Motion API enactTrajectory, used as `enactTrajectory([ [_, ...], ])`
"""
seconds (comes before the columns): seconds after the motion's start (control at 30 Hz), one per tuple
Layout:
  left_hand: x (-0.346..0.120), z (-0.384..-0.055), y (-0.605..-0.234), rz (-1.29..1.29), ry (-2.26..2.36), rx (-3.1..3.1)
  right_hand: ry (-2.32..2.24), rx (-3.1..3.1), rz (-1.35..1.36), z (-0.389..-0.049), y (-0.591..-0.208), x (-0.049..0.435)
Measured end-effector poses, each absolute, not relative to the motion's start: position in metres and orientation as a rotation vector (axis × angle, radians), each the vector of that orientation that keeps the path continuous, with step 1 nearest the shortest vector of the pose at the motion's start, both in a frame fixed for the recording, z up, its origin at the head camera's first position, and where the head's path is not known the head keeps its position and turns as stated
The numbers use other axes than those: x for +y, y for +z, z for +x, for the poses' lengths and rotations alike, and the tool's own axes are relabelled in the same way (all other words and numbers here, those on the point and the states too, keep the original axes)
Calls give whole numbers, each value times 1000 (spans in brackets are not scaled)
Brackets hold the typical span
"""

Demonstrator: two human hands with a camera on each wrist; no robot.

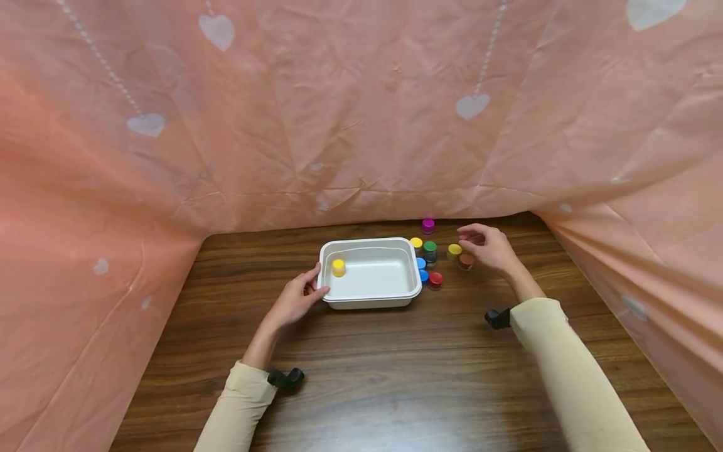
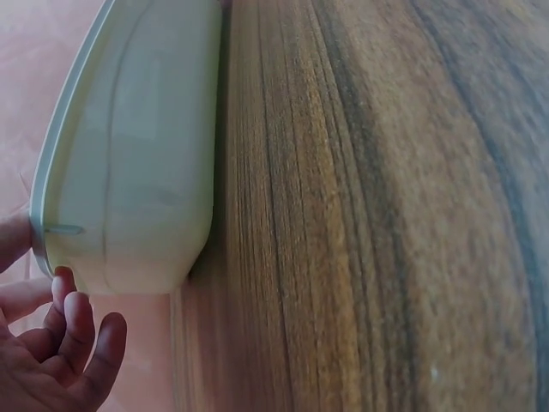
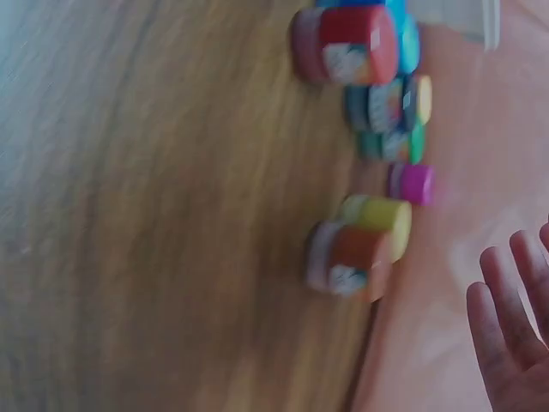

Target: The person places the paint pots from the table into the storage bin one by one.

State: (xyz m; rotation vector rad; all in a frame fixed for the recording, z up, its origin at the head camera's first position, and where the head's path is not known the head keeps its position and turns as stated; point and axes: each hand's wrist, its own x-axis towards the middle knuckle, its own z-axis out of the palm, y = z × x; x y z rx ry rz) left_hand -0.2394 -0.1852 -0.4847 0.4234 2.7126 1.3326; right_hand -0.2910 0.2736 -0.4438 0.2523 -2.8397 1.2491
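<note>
A white rectangular tray (image 1: 369,304) stands on the table. My left hand (image 1: 294,300) pinches its left end, thumb on the rim and fingers outside the wall, as the left wrist view also shows. One yellow-lidded paint jar (image 1: 338,268) is inside the tray, near the left end. My right hand (image 1: 492,249) is held above the table with nothing in its fingers. Nearest to it are a brown-lidded paint jar (image 1: 465,262) and a dull-yellow one (image 1: 454,251). In the right wrist view its loosely extended fingers (image 3: 506,300) are apart from the jars.
Right of the tray cluster a red-lidded jar (image 1: 435,280), a green one (image 1: 430,248), a yellow one (image 1: 416,243) and two blue ones (image 1: 420,263). A magenta jar (image 1: 428,225) stands farther back. Pink curtain (image 1: 361,125) hangs behind and along both sides of the wooden table (image 1: 361,376).
</note>
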Motion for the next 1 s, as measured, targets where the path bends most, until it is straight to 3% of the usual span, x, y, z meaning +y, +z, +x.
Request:
enactTrajectory([
  [0.53, -188, -236, -490, 524, 1318, 2776, 1378, -2963, 45, -289, -485, 291],
  [1.0, -183, -234, -484, 476, 1291, 2758, 1328, -3011, 22, -293, -493, 295],
])
